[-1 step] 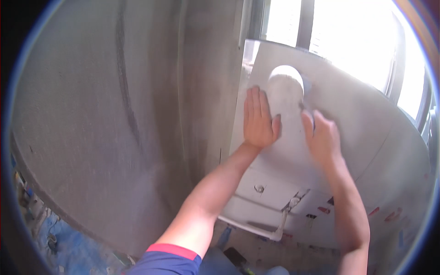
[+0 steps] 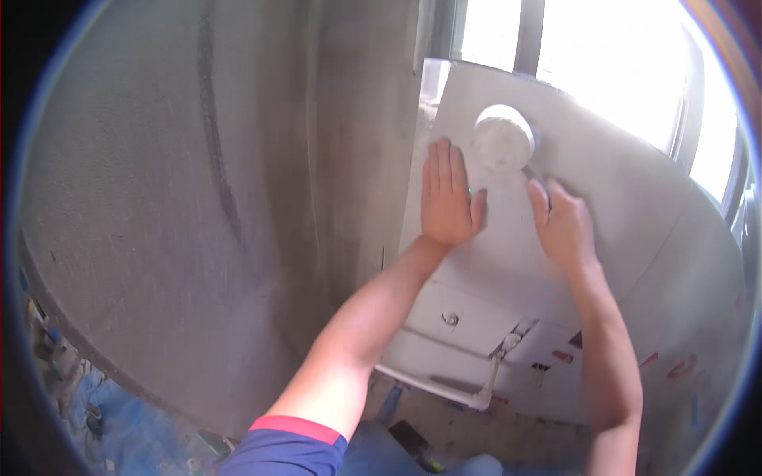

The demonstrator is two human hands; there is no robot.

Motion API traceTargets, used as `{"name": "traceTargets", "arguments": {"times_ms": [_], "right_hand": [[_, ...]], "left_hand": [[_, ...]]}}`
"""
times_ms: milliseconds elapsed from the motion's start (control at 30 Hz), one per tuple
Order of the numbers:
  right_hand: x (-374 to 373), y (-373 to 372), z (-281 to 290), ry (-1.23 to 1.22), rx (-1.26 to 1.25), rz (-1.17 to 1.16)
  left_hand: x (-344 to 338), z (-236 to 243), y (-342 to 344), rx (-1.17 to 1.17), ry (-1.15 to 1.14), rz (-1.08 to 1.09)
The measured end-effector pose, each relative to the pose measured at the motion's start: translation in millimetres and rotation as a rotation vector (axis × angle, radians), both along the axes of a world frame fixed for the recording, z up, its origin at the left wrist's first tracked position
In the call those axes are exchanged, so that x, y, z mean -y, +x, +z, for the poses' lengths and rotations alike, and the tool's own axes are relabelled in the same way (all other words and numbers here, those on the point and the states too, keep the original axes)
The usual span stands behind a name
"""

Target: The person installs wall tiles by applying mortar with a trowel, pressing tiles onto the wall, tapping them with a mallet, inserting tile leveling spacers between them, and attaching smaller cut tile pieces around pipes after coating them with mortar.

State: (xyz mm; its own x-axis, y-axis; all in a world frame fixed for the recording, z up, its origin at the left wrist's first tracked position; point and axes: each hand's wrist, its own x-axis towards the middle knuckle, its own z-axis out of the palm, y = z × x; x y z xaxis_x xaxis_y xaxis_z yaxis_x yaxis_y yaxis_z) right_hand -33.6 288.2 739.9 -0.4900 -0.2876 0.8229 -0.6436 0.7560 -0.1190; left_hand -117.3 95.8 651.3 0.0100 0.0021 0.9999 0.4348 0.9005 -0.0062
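Note:
My left hand (image 2: pixel 450 194) lies flat against a large pale wall tile (image 2: pixel 508 246), fingers together and stretched upward, thumb out to the side. To its right, my right hand (image 2: pixel 565 226) is closed around the handle of a white-headed mallet (image 2: pixel 503 141). The round head is over the upper part of the tile, just up and right of my left fingertips; whether it touches the surface I cannot tell. Most of the handle is hidden in my right fist.
A bare grey wall (image 2: pixel 159 198) rises at the left. Bright windows (image 2: pixel 611 71) stand above the tile. Below run a white pipe (image 2: pixel 432 390) and pipe fittings (image 2: pixel 512 343) in wall openings. Blue sheeting and debris (image 2: pixel 119 420) cover the floor at lower left.
The mallet head, smeared before, now shows more sharply and sits slightly higher and to the right. My right hand has shifted a little the same way; my left hand stays pressed on the tile.

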Motion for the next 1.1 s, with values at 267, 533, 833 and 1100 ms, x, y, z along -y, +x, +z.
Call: {"name": "traceTargets", "arguments": {"times_ms": [267, 533, 833, 1100], "right_hand": [[-47.9, -7.5, -59.0, -0.154, 0.211, -0.068], [-71.0, 3.5, -165.6, 0.288, 0.051, 0.161], [-30.0, -7.4, -150.2, 0.527, 0.362, 0.094], [-56.1, 132.8, -81.8, 0.148, 1.274, 0.051]], "left_hand": [[71.3, 20.8, -2.6, 0.079, -0.496, 0.022], [68.2, 14.2, -7.9, 0.069, -0.411, -0.023], [75.6, 18.3, -5.3, 0.335, -0.456, 0.061], [-1.6, 70.8, 94.6, 1.038, 0.309, 0.082]]}}
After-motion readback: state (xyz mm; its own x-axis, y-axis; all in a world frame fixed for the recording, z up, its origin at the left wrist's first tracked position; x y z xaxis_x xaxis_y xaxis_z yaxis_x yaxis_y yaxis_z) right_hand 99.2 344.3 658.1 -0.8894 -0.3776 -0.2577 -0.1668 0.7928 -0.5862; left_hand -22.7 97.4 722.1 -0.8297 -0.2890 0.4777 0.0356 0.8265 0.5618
